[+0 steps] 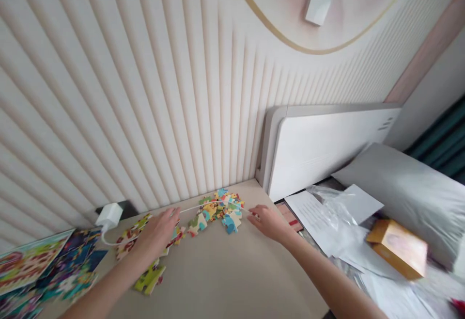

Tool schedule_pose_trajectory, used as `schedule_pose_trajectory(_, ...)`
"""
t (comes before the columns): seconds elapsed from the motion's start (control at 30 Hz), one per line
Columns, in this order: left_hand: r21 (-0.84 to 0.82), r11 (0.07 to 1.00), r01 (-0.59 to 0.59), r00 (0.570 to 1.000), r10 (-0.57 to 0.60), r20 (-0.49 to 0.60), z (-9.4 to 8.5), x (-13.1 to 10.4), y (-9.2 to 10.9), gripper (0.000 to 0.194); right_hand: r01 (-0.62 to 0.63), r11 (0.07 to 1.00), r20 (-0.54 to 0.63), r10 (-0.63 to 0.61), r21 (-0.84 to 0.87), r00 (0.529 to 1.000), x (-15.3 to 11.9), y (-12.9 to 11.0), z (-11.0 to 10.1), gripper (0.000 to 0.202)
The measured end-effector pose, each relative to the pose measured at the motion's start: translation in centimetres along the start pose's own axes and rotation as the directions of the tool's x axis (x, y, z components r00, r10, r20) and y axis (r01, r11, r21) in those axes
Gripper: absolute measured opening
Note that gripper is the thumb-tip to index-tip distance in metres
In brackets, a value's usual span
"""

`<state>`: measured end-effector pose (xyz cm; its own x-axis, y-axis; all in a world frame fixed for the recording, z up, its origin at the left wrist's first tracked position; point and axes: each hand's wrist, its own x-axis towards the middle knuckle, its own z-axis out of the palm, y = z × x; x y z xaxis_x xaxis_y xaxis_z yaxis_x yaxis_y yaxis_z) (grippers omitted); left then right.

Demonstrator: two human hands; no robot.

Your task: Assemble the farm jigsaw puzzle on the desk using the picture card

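White cable [192, 208] in curled right hand [268, 223]

Looks like a home bdrm: white headboard [327, 147] w/ 1 grey pillow [407, 183], dark teal curtain [441, 139].

A thin white cable [189, 209], which we held in a shallow, smooth arch between our left hand [160, 229] and right hand [267, 219], its leftward length curved, apparently joined to a blocky white charger [109, 215]

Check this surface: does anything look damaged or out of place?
The white cable, stretched between left hand and right hand, runs across jumbled puzzle pieces near the wall and might snag them. No damage is evident.
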<state>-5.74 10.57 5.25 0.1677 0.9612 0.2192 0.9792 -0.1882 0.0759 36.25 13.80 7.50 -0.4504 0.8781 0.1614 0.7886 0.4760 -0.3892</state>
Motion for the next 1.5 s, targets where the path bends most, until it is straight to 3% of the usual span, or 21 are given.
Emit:
schedule_pose_trajectory(0.03,0.063,0.998,0.025,0.993,-0.032,0.117,-0.3,1.0,-0.8,0.05,-0.028,0.999,-0.004,0.028,-0.023,1.0,0.4,-0.7,0.6,0.03)
schedule_pose_trajectory(0.13,0.095,0.995,0.035,0.974,-0.055,0.219,-0.9,2.6,-2.1,0.037,-0.11,0.992,-0.046,0.107,-0.06,0.993,1.5,-1.6,1.9,0.032)
schedule_pose_trajectory(0.2,0.08,0.997,0.023,0.969,-0.042,0.242,-1.1,3.0,-2.6,0.027,-0.154,0.986,-0.101,0.146,-0.072,0.984,2.1,-1.5,2.5,0.036)
schedule_pose_trajectory(0.4,0.012,0.999,-0.037,0.962,0.032,0.273,-0.9,3.2,-2.9,0.03,-0.301,0.942,-0.292,0.249,-0.15,0.923,3.9,-0.9,2.7,0.042)
schedule_pose_trajectory(0.53,-0.042,0.997,-0.069,0.967,0.077,0.244,-1.3,3.3,-2.4,0.032,-0.307,0.925,-0.353,0.217,-0.223,0.91,4.2,-2.1,3.5,0.03)
schedule_pose_trajectory(0.6,-0.08,0.991,-0.108,0.968,0.123,0.219,-1.5,3.2,-1.7,0.036,-0.255,0.926,-0.367,0.143,-0.279,0.919,3.9,-3.1,4.5,0.025)
schedule_pose_trajectory(0.7,-0.137,0.975,-0.175,0.959,0.2,0.198,-1.3,3.2,-0.4,0.028,-0.1,0.934,-0.318,-0.015,-0.343,0.948,3.1,-4.8,6.2,0.024)
schedule_pose_trajectory(0.8,-0.166,0.969,-0.182,0.96,0.211,0.183,-0.9,3.4,0.7,0.018,0.001,0.959,-0.274,-0.082,-0.285,0.958,2.9,-6.2,7.2,0.029)
schedule_pose_trajectory(1.0,-0.187,0.978,-0.089,0.992,0.103,0.069,-1.4,4.2,0.9,0.029,0.055,0.982,-0.25,-0.1,-0.183,0.963,4.9,-9.0,7.8,0.033)
schedule_pose_trajectory(1.17,-0.188,0.982,-0.017,1.0,0.018,0.002,-1.9,5.4,1.0,0.032,0.126,0.971,-0.111,-0.151,-0.203,0.982,8.1,-11.4,8.1,0.041)
schedule_pose_trajectory(1.37,-0.198,0.979,0.044,0.999,-0.038,0.033,-1.1,6.2,1.0,0.029,0.066,0.969,0.132,-0.034,-0.24,0.991,12.7,-12.6,7.9,0.062)
schedule_pose_trajectory(1.5,-0.204,0.977,0.066,0.996,-0.052,0.074,-0.3,6.0,0.4,0.029,0.091,0.965,0.183,-0.046,-0.247,0.982,13.5,-12.1,8.0,0.061)
